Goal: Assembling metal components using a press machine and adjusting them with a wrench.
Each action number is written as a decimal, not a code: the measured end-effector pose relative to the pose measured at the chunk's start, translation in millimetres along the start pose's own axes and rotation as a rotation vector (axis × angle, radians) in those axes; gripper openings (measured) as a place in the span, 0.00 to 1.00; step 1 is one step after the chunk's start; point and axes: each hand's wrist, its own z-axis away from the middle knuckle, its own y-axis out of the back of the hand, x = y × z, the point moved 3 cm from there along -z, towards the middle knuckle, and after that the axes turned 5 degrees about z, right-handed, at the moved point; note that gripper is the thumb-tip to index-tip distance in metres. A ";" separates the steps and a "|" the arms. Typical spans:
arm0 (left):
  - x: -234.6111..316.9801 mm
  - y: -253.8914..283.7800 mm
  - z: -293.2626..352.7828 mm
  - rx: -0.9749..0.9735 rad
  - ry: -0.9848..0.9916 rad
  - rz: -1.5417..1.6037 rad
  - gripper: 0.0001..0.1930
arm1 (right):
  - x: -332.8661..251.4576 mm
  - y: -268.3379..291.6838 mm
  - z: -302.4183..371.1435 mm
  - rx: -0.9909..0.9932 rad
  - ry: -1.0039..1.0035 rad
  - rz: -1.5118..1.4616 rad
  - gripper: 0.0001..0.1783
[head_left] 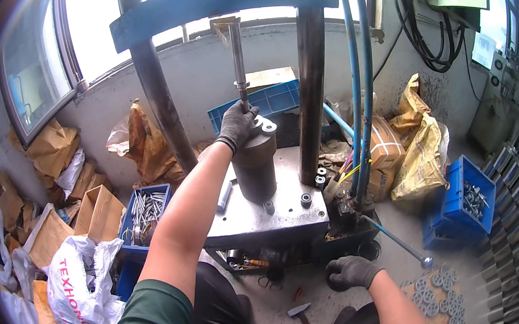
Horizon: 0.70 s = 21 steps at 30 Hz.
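My left hand (237, 124) grips the upright steel shaft (238, 60) above the dark cylinder die (255, 165); my right hand (349, 272) rests curled, holding nothing, well apart.

A long grey metal shaft (238, 63) stands nearly upright, tilted slightly left at its top, its lower end entering a dark grey cylinder (255, 161). The cylinder stands upright on the press's steel plate (285, 213), just left of a dark column.
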 end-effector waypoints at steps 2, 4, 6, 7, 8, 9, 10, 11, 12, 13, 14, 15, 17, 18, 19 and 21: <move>4.7 6.7 6.0 0.034 -0.030 -0.074 0.11 | -16.3 7.7 5.9 -0.015 0.036 -0.002 0.27; 11.4 10.5 11.4 0.081 -0.068 -0.164 0.10 | -28.9 11.5 16.5 0.022 0.097 0.013 0.26; 17.1 10.5 14.0 0.093 -0.073 -0.253 0.10 | -35.8 18.5 24.6 0.046 0.126 -0.018 0.26; 15.2 12.1 14.5 0.099 -0.079 -0.340 0.10 | -40.3 20.7 29.2 0.071 0.149 -0.051 0.26; 10.4 13.8 10.7 0.089 -0.052 -0.311 0.11 | -43.2 22.1 31.3 0.065 0.149 -0.048 0.26; 7.6 16.9 8.9 0.092 -0.047 -0.308 0.11 | -46.3 27.2 32.7 0.139 0.183 -0.049 0.24; 11.5 14.1 9.9 0.080 -0.028 -0.255 0.12 | -46.7 33.5 38.1 0.215 0.209 -0.050 0.22; 17.2 12.4 12.3 0.069 -0.008 -0.201 0.12 | -47.8 41.5 43.0 0.290 0.236 -0.048 0.21; 22.9 10.7 17.1 0.083 -0.021 -0.229 0.13 | -52.0 48.7 49.0 0.285 0.228 -0.042 0.21; 27.0 13.4 19.9 0.088 -0.021 -0.224 0.13 | -64.3 62.4 57.1 0.422 0.267 -0.055 0.19; 26.4 17.0 21.5 0.100 -0.030 -0.198 0.13 | -76.1 76.6 65.0 0.555 0.308 -0.070 0.18; 25.6 20.0 23.0 0.112 -0.038 -0.171 0.13 | -86.7 89.7 73.0 0.549 0.310 -0.066 0.18; 23.9 19.3 23.1 0.113 -0.051 -0.106 0.14 | -108.0 121.9 97.6 0.652 0.282 0.031 0.16; 23.7 17.0 22.6 0.112 -0.067 -0.044 0.15 | -113.0 135.7 109.0 0.690 0.264 0.083 0.16; 24.6 15.8 23.2 0.113 -0.060 -0.041 0.15 | -116.4 148.0 119.5 0.682 0.263 0.084 0.16; 29.8 14.8 23.2 0.087 -0.047 -0.145 0.17 | -114.6 172.5 137.3 0.775 0.117 0.298 0.17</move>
